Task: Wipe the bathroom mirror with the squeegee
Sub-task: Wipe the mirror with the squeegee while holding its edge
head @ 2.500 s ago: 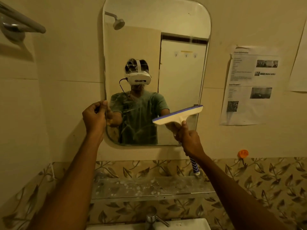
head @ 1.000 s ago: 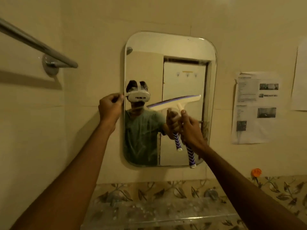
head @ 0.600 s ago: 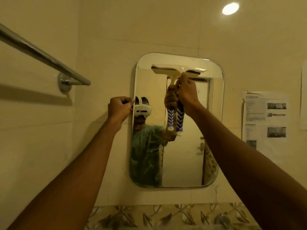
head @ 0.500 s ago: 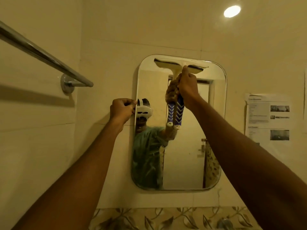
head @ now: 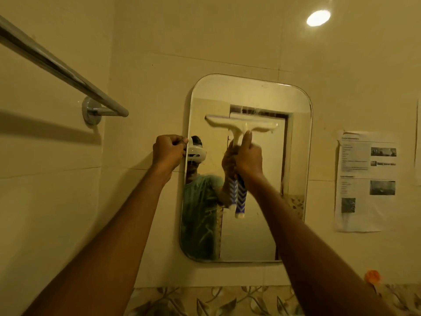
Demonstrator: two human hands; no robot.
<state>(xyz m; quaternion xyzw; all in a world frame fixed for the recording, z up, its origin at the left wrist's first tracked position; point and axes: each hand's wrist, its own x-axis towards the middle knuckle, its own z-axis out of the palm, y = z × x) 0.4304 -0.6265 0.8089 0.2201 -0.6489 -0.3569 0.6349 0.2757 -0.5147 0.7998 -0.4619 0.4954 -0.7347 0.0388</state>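
Right hand [head: 248,159] grasps squeegee [head: 241,126] handle; blade lies level on upper mirror [head: 293,156] glass, its ends short of both side edges. Bare glass lies toward 6 o'clock. Left hand [head: 168,151] pinches the mirror's 9 o'clock edge.

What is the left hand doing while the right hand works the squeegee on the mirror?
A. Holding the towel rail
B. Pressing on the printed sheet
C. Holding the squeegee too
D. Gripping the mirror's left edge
D: the left hand is closed on the left edge of the mirror, apart from the squeegee, which only the right hand holds.
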